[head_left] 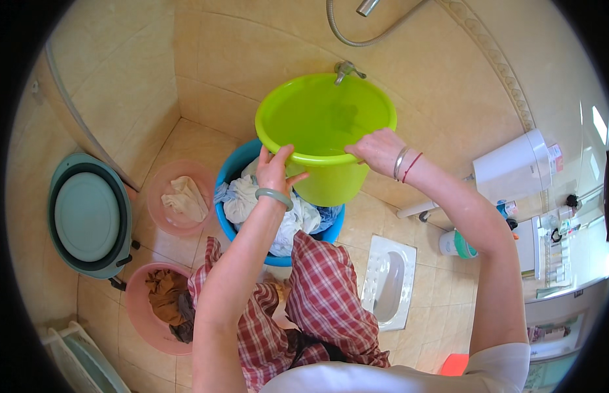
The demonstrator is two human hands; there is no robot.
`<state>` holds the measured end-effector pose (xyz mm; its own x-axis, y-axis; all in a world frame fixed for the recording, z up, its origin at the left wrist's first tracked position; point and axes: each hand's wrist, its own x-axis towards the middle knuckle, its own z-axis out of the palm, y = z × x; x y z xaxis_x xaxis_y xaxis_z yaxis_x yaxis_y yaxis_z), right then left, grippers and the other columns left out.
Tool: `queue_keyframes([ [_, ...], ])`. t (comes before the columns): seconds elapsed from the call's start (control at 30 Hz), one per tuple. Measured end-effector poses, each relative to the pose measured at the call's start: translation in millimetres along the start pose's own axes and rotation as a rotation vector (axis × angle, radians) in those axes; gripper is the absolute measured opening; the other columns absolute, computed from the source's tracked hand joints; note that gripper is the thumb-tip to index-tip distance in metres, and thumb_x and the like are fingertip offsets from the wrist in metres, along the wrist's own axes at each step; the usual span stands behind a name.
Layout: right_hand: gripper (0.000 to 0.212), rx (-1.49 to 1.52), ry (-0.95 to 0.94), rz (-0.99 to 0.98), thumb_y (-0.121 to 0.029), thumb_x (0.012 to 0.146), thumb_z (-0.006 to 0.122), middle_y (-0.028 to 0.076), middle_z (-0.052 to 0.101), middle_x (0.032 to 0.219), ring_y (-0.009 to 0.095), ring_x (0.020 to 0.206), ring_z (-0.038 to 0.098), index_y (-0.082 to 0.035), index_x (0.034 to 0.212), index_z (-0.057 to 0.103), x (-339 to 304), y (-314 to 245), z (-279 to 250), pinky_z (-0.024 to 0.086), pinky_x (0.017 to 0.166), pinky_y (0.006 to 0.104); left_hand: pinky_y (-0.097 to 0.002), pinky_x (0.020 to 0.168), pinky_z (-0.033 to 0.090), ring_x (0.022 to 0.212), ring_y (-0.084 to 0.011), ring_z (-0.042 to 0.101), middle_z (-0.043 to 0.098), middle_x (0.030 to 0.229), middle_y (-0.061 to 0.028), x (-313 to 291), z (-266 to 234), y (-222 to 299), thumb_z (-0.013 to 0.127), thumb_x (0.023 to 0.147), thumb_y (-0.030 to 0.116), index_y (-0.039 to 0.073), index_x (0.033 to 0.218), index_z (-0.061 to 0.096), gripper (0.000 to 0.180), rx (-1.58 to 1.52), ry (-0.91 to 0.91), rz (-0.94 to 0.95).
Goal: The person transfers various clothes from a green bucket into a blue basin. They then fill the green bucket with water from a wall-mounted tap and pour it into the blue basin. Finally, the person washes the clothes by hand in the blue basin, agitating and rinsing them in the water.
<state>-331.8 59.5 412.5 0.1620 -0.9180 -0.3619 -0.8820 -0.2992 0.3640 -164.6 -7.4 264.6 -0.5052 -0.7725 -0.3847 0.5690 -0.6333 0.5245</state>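
Observation:
A large lime-green bucket (pixel 330 180) is raised under the wall tap (pixel 345 71), above a blue tub (pixel 330 234). My left hand (pixel 273 171) holds its near left rim, with some fingers spread along the outer side. My right hand (pixel 381 152) has its fingers closed over the near right rim. The bucket's inside looks smooth and green with a dark patch near the tap; I cannot tell how much water it holds. White and blue laundry (pixel 292 219) fills the blue tub, partly hidden by the bucket and my left forearm.
Left of the blue tub sit a pink basin (pixel 161 226) with a pale cloth and another pink basin (pixel 139 321) with brown clothes. A folded grey-green basin (pixel 124 216) leans by the left wall. A squat toilet (pixel 409 281) lies right; a shower hose (pixel 357 44) hangs above.

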Motion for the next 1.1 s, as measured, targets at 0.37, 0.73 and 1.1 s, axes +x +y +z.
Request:
queue_keyframes([
  [0.37, 0.007, 0.003, -0.023, 0.023, -0.011, 0.077, 0.06, 0.01, 0.064, 0.071, 0.028, 0.07, 0.064, -0.011, 0.083, 0.061, 1, -3, -1, 0.048, 0.054, 0.0399, -0.0375, 0.058, 0.059, 0.106, -0.0242, 0.054, 0.053, 0.114, -0.0085, -1, -2, 3, 0.061, 0.081, 0.014, 0.014, 0.127, 0.045, 0.048, 0.014, 0.006, 0.016],
  [0.73, 0.005, 0.017, -0.022, 0.0, -0.011, 0.078, 0.058, 0.009, 0.064, 0.071, 0.028, 0.071, 0.064, -0.011, 0.082, 0.061, 0, 6, -5, 0.047, 0.054, 0.0399, -0.0408, 0.064, 0.058, 0.116, -0.0243, 0.046, 0.05, 0.121, -0.0071, -6, 3, 3, 0.062, 0.083, 0.015, 0.015, 0.128, 0.044, 0.049, -0.012, -0.012, -0.016],
  [1.1, 0.007, 0.025, -0.019, 0.01, -0.01, 0.076, 0.06, 0.009, 0.064, 0.071, 0.028, 0.071, 0.064, -0.011, 0.083, 0.061, -6, 11, -6, 0.047, 0.054, 0.0402, -0.043, 0.068, 0.058, 0.12, -0.0262, 0.041, 0.047, 0.125, -0.0066, -8, 8, 2, 0.062, 0.083, 0.016, 0.016, 0.128, 0.043, 0.049, -0.005, -0.025, -0.033],
])
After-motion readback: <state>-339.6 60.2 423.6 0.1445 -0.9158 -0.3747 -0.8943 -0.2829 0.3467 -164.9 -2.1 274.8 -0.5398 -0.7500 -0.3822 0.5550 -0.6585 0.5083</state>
